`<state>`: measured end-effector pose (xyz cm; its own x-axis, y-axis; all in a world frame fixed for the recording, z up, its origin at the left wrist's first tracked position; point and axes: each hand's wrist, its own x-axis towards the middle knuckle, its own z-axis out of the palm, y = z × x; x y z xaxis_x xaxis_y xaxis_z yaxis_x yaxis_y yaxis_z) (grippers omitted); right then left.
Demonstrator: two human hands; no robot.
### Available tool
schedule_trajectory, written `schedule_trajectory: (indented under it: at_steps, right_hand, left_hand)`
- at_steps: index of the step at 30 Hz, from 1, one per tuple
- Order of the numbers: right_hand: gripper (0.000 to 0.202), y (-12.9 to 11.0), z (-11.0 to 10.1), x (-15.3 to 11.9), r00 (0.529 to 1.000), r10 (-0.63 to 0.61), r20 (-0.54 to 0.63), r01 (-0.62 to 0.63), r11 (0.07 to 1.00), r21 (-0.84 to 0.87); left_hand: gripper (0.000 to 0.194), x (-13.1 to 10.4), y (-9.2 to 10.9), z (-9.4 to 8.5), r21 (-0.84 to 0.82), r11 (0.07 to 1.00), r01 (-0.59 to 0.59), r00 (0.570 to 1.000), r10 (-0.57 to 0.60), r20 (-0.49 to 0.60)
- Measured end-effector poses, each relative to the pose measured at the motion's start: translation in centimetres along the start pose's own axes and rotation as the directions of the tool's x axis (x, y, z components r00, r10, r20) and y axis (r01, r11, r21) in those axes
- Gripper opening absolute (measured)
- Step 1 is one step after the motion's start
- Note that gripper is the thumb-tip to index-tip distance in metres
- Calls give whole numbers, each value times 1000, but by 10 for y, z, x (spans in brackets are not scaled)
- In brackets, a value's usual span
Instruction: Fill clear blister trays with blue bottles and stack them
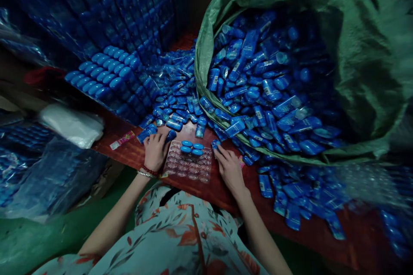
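A clear plastic tray (189,167) with rows of moulded hollows lies on the red table in front of me. Several blue bottles (191,148) stand in its far part, tops up. At the tray's left side, my left hand (155,151) has its fingers around blue bottles, one showing at the fingertips on each side. To the right of the tray, my right hand (228,165) has its fingertips on a small blue bottle (216,144), which they partly cover.
An open green sack (204,47) spills blue bottles (232,129) over the red table (129,152). Stacked packed bottles (103,71) stand at the left, beside a white plastic bag (72,125). More loose bottles (293,197) lie at the right, near clear plastic trays (364,184).
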<state>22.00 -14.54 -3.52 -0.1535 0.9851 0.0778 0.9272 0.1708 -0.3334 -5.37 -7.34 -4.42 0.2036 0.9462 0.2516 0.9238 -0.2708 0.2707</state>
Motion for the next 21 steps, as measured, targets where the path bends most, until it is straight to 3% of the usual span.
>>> schedule_trajectory:
  at_steps: [5, 9, 12, 14, 18, 21]
  right_hand:
    - [37, -2, -9, -6, 973, 187, -134, -156, 965, 211]
    - [49, 1, -17, 19, 948, 317, 41, -320, 940, 123]
    - [42, 12, -18, 28, 952, 231, 200, -269, 943, 194]
    - [37, 21, -18, 24, 950, 213, 227, -277, 912, 302]
    - [36, 25, -25, 2, 910, 390, 144, -397, 716, 575]
    - [36, 3, -27, -12, 905, 418, 76, -321, 556, 767]
  left_hand:
    - [29, -14, -3, -11, -270, 963, 12, 992, -46, -117]
    - [28, -30, 1, -42, -418, 907, -50, 991, -8, -137]
    - [33, -44, 9, -56, -399, 911, -99, 995, 91, -40]
    - [40, -50, 14, -57, -377, 915, -145, 986, 166, 24]
    - [52, -45, 20, -44, -362, 906, -220, 968, 250, 36]
    - [45, -35, 20, -34, -378, 868, -321, 942, 336, -29]
